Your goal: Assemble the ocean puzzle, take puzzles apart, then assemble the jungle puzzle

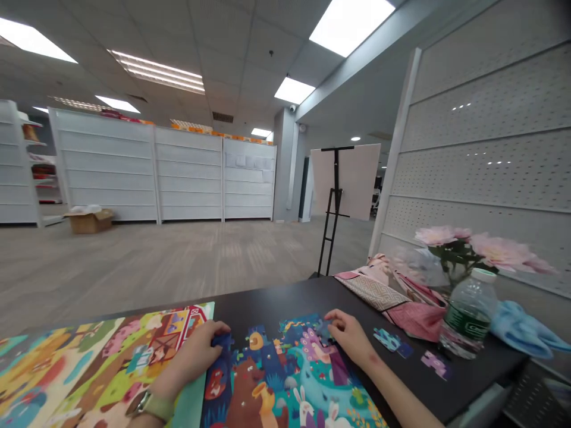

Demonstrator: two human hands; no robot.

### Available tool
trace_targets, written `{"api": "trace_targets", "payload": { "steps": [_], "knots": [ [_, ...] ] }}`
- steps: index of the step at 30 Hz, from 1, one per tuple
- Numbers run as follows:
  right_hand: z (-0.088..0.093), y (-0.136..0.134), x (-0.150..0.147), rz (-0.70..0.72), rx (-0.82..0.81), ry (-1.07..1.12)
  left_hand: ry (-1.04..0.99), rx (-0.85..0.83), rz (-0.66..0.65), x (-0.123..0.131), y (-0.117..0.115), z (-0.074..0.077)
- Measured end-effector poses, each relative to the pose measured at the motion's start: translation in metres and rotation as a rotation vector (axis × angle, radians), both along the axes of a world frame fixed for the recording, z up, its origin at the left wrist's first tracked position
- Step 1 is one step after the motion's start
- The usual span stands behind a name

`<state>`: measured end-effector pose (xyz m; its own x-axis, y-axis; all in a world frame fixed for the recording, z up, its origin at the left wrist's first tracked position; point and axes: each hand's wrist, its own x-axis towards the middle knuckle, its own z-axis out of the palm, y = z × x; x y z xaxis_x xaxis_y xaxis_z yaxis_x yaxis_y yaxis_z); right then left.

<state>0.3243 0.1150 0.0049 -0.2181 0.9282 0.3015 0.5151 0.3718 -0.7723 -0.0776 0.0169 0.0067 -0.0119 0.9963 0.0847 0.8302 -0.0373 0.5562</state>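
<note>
A partly assembled jigsaw puzzle (272,380) with a bear, rabbits and a stream lies on the dark table (267,297). My left hand (200,351) is at its upper left edge, thumb and index finger closed about a dark blue puzzle piece (224,340). At the upper right edge, the bent fingers of my right hand (350,337) close on another puzzle piece (327,328), mostly covered by the fingertips. Loose joined pieces (392,342) and a purple piece (435,364) lie to the right. Under my left wrist is a colourful farm picture sheet (129,351).
On the right stand a water bottle (469,315) and pink flowers (495,249), beside a pink patterned cloth bag (401,297) and a blue cloth (526,327). An easel (336,196) is beyond the table. White shelving (187,172) and a cardboard box (90,221) are farther back.
</note>
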Motion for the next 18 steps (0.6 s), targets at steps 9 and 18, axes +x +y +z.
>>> {"api": "trace_targets", "payload": {
  "steps": [9, 18],
  "knots": [
    [-0.001, -0.002, -0.001, 0.014, 0.027, -0.039, 0.111, 0.069, 0.105, 0.024, -0.004, 0.003],
    [0.005, -0.002, -0.002, 0.024, 0.057, -0.046, 0.124, 0.155, 0.040, 0.069, -0.017, 0.010]
  ]
}}
